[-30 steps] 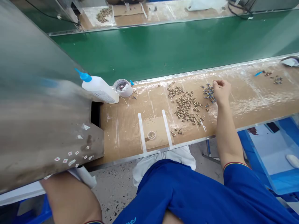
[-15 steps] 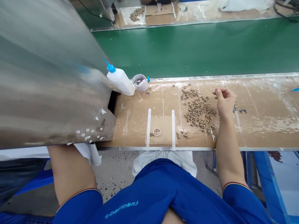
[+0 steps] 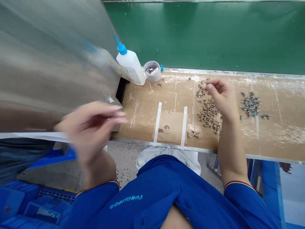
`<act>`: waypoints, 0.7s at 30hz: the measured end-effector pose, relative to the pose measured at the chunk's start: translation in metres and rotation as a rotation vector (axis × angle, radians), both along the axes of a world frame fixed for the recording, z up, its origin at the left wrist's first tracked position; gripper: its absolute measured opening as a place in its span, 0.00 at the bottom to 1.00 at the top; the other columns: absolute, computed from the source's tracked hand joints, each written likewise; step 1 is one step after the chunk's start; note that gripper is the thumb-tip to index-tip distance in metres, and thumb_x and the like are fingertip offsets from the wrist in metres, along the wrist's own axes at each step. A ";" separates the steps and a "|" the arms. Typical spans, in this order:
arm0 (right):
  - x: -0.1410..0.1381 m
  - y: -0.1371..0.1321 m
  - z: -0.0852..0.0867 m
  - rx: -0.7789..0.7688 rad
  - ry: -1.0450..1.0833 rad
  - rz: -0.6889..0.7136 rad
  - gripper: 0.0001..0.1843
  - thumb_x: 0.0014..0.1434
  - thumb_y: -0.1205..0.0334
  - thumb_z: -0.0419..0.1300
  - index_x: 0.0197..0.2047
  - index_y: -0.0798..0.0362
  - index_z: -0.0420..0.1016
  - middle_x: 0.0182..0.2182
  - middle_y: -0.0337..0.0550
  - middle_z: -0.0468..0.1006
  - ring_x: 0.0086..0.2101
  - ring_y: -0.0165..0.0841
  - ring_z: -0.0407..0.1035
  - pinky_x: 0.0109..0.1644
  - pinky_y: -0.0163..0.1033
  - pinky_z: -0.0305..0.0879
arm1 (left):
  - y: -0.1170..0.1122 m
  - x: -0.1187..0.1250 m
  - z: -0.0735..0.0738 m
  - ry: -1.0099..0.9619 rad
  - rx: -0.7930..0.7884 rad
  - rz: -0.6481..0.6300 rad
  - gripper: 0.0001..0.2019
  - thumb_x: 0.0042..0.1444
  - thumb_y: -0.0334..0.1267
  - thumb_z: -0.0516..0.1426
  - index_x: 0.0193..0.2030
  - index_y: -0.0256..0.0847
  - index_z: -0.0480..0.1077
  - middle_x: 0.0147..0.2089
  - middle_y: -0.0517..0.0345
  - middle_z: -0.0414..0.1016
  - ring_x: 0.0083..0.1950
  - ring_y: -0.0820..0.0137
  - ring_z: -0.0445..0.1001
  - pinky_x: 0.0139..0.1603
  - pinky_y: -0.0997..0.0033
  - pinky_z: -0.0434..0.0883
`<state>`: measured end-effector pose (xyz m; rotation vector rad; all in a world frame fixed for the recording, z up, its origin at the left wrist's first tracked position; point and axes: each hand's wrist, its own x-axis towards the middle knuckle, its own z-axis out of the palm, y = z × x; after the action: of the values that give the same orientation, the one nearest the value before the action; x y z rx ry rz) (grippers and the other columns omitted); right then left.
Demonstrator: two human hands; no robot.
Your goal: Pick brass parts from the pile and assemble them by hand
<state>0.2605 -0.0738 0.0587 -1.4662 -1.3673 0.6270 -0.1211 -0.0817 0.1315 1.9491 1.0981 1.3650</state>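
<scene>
Right hand (image 3: 222,98) hangs curled over the bench, thumb and fingertips (image 3: 206,83) drawn into a loose pinch. Whether they have a piece between them I can't tell from here. Left hand (image 3: 91,122) is up at the near edge of the bench, in front of a steel panel (image 3: 47,63). It is blurred, with the fingers half extended, so I can't tell whether it holds anything.

The small brass fittings (image 3: 207,113) lie in a loose heap on the cardboard-covered bench top (image 3: 274,136), right under my right hand and running up past its fingertips. A little clump of them (image 3: 193,135) sits apart, nearer me. Just right of that hand is a cluster of blue-and-brass pieces (image 3: 250,105).

Left of the fittings, two white tape strips (image 3: 157,122) frame a cardboard patch holding a small clear round cup (image 3: 166,128). Further left, at the back of the bench, a white glue bottle (image 3: 130,67) with a blue nozzle stands tilted beside the panel, next to a white tape roll (image 3: 152,71) with scraps inside. A green conveyor belt (image 3: 202,35) runs behind them.
</scene>
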 end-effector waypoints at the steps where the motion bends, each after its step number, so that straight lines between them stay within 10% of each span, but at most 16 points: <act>1: -0.013 0.000 0.000 -0.020 0.020 0.070 0.09 0.67 0.50 0.65 0.43 0.46 0.78 0.36 0.42 0.81 0.38 0.33 0.76 0.43 0.42 0.75 | 0.015 0.010 -0.011 0.022 -0.013 -0.071 0.13 0.54 0.38 0.71 0.46 0.57 0.81 0.39 0.64 0.82 0.36 0.69 0.79 0.36 0.64 0.82; 6: -0.068 -0.005 -0.015 -0.155 0.106 0.454 0.13 0.66 0.49 0.65 0.43 0.49 0.79 0.37 0.42 0.82 0.37 0.33 0.76 0.42 0.41 0.73 | 0.101 0.087 -0.085 0.042 -0.329 -0.444 0.18 0.53 0.50 0.70 0.40 0.38 0.75 0.31 0.58 0.77 0.35 0.72 0.79 0.36 0.72 0.79; 10: -0.087 -0.015 -0.035 -0.254 0.116 0.566 0.10 0.67 0.53 0.63 0.41 0.51 0.78 0.33 0.40 0.80 0.32 0.32 0.72 0.36 0.39 0.68 | 0.126 0.119 -0.127 0.019 -0.498 -0.623 0.19 0.50 0.50 0.69 0.34 0.36 0.71 0.30 0.58 0.76 0.29 0.76 0.73 0.31 0.75 0.72; 21: -0.100 -0.027 -0.045 -0.403 0.204 0.857 0.11 0.66 0.52 0.68 0.40 0.51 0.77 0.32 0.40 0.80 0.29 0.30 0.73 0.34 0.36 0.70 | 0.119 0.118 -0.150 -0.083 -0.585 -0.696 0.18 0.49 0.46 0.70 0.30 0.37 0.68 0.36 0.55 0.78 0.37 0.72 0.76 0.39 0.71 0.72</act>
<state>0.1607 -0.1006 0.0139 -1.0073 -1.7513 1.6232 -0.0027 0.0375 -0.0189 1.5829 0.5835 0.6435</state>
